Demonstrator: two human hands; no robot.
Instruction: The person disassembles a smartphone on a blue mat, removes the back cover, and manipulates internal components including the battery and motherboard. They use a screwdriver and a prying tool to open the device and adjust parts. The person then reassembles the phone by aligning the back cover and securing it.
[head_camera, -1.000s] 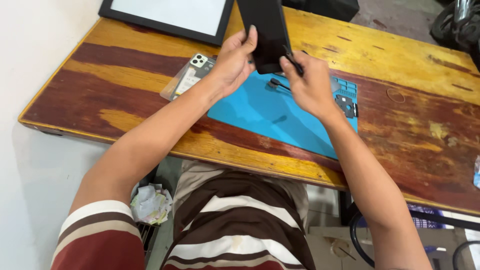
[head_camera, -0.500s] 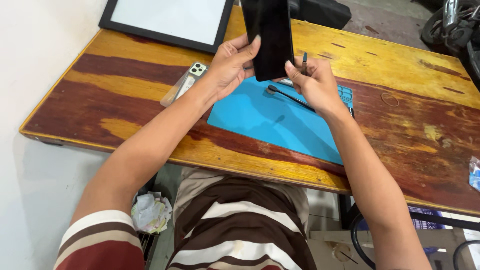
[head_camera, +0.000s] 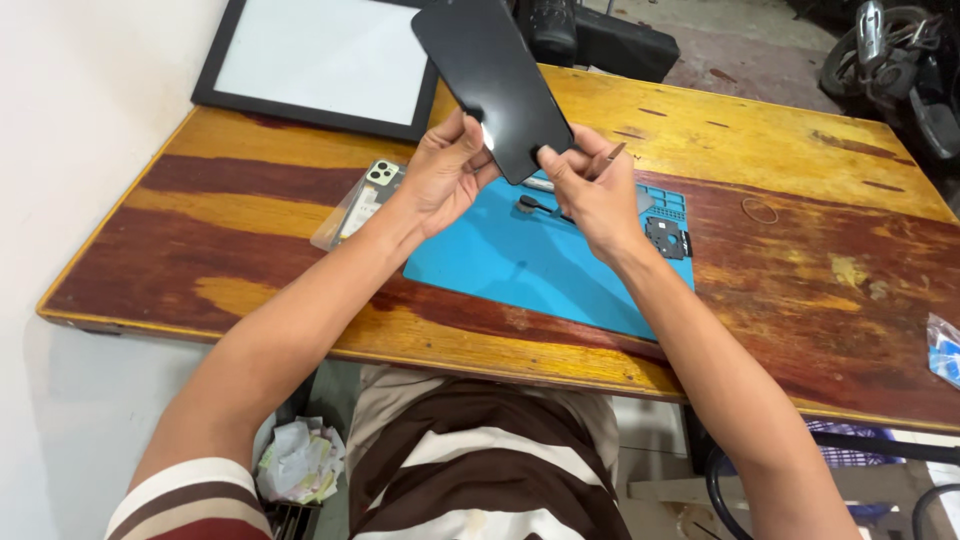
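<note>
A black glossy phone screen panel (head_camera: 490, 75) is held up above the table, tilted to the left. My left hand (head_camera: 445, 175) grips its lower left edge. My right hand (head_camera: 590, 190) pinches its lower right corner and also holds a thin tool (head_camera: 613, 153) between the fingers. Below the hands lies a blue work mat (head_camera: 520, 260) on the wooden table (head_camera: 800, 260). A small black brush-like tool (head_camera: 532, 205) and a dark small part (head_camera: 665, 238) rest on the mat.
A phone in a clear sleeve (head_camera: 362, 200) lies left of the mat. A black-framed white board (head_camera: 320, 60) sits at the back left. A rubber ring (head_camera: 760, 210) lies on the right, a small blue-white packet (head_camera: 942, 348) at the right edge. Crumpled paper (head_camera: 300, 460) is below.
Both hands have lifted the black panel higher and tilted it leftward. The right hand's grip has shifted to the panel's lower corner.
</note>
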